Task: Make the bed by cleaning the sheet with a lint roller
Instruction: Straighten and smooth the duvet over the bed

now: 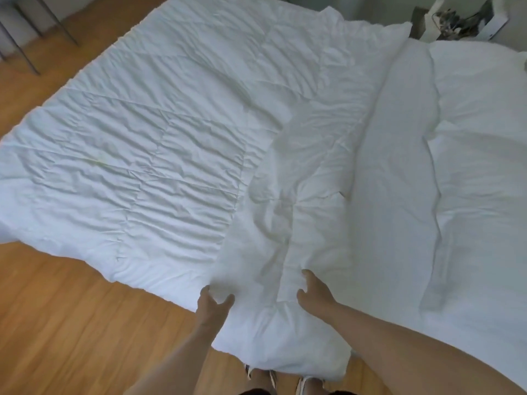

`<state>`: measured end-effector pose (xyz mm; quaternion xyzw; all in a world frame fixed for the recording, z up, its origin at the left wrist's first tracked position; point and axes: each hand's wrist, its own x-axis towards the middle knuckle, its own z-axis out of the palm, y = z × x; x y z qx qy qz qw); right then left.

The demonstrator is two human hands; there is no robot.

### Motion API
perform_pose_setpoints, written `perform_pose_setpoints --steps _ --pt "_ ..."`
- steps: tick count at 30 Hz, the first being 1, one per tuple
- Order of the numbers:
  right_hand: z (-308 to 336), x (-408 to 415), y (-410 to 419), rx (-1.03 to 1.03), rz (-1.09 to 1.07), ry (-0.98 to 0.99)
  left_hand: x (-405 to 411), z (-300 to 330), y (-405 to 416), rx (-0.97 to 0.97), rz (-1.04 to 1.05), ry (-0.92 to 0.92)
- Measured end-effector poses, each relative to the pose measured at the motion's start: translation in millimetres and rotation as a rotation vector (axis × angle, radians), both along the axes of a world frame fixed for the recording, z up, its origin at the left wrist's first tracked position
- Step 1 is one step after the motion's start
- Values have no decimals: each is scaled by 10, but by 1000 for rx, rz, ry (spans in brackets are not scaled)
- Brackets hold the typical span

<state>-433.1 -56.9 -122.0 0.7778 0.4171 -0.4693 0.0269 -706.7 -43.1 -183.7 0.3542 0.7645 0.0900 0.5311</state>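
**Now: both hands on the quilt edge, roller nowhere in sight**

Both of my hands grip the near edge of the white quilt. My left hand pinches a fold of it, thumb and fingers curled into the fabric. My right hand does the same just beside it, fingers dug into the bunched ridge between the 2 hands.

Key relation: the quilt spreads away from me and to my left, its long axis running toward the far left corner, much of it hanging out over the wood floor. The sheet I have to clean lies to my right, a bare white strip running away from me. My right hand is the nearer one to it. My judgement: the quilt has to go further left, off the sheet, before any rolling starts.

Hard to make out:
- No lint roller visible anywhere.
- White pillows lie along the right; their edges blur into the sheet.
- Clutter on the nightstand, top right, is too small to identify.
- My feet are cut off at the bottom.
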Motion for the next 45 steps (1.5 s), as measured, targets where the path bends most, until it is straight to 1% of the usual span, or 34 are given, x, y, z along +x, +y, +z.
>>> perform_pose_setpoints --steps 2,3,5,7,8,9,11,14,16,17,20,22,26,30,33,35,41,45 --pt "-32 47 -13 17 -27 29 30 -51 120 25 -28 35" --pt "-26 61 15 29 -45 52 64 -52 192 9 -50 26" --pt "2 42 98 43 -74 93 146 9 346 -66 -161 34" --pt "116 -5 209 58 -105 120 232 166 505 -62 -273 166" --pt "199 -36 282 73 -117 120 270 304 577 -18 -274 222" --pt "297 -71 372 93 -122 118 299 448 667 39 -252 230" --pt "527 -152 576 140 -106 112 324 836 863 132 -250 181" --pt "851 -326 828 208 -6 78 215 1414 1045 128 -412 181" --pt "1010 -483 942 236 82 38 22 1745 1038 120 -497 256" --pt "1077 -585 985 238 139 22 -120 1851 1010 127 -500 291" --pt "1216 -975 1110 244 333 18 -621 2086 886 184 -391 367" --pt "1325 -1322 1198 271 430 31 -981 2206 808 216 -277 368" --pt "1463 -2208 1419 309 514 123 -1756 2401 730 265 -18 345" --pt "1495 -3228 1643 295 470 249 -2748 2390 683 299 133 212" --pt "1505 -3995 1800 283 434 281 -3523 2377 691 312 240 82" --pt "1514 -4485 1916 267 400 287 -4039 2385 754 296 282 32" --pt "1536 -5927 2449 251 257 328 -5486 2460 1231 273 379 -60" --pt "1533 -6871 2918 244 219 355 -6332 2456 1715 257 387 -80"
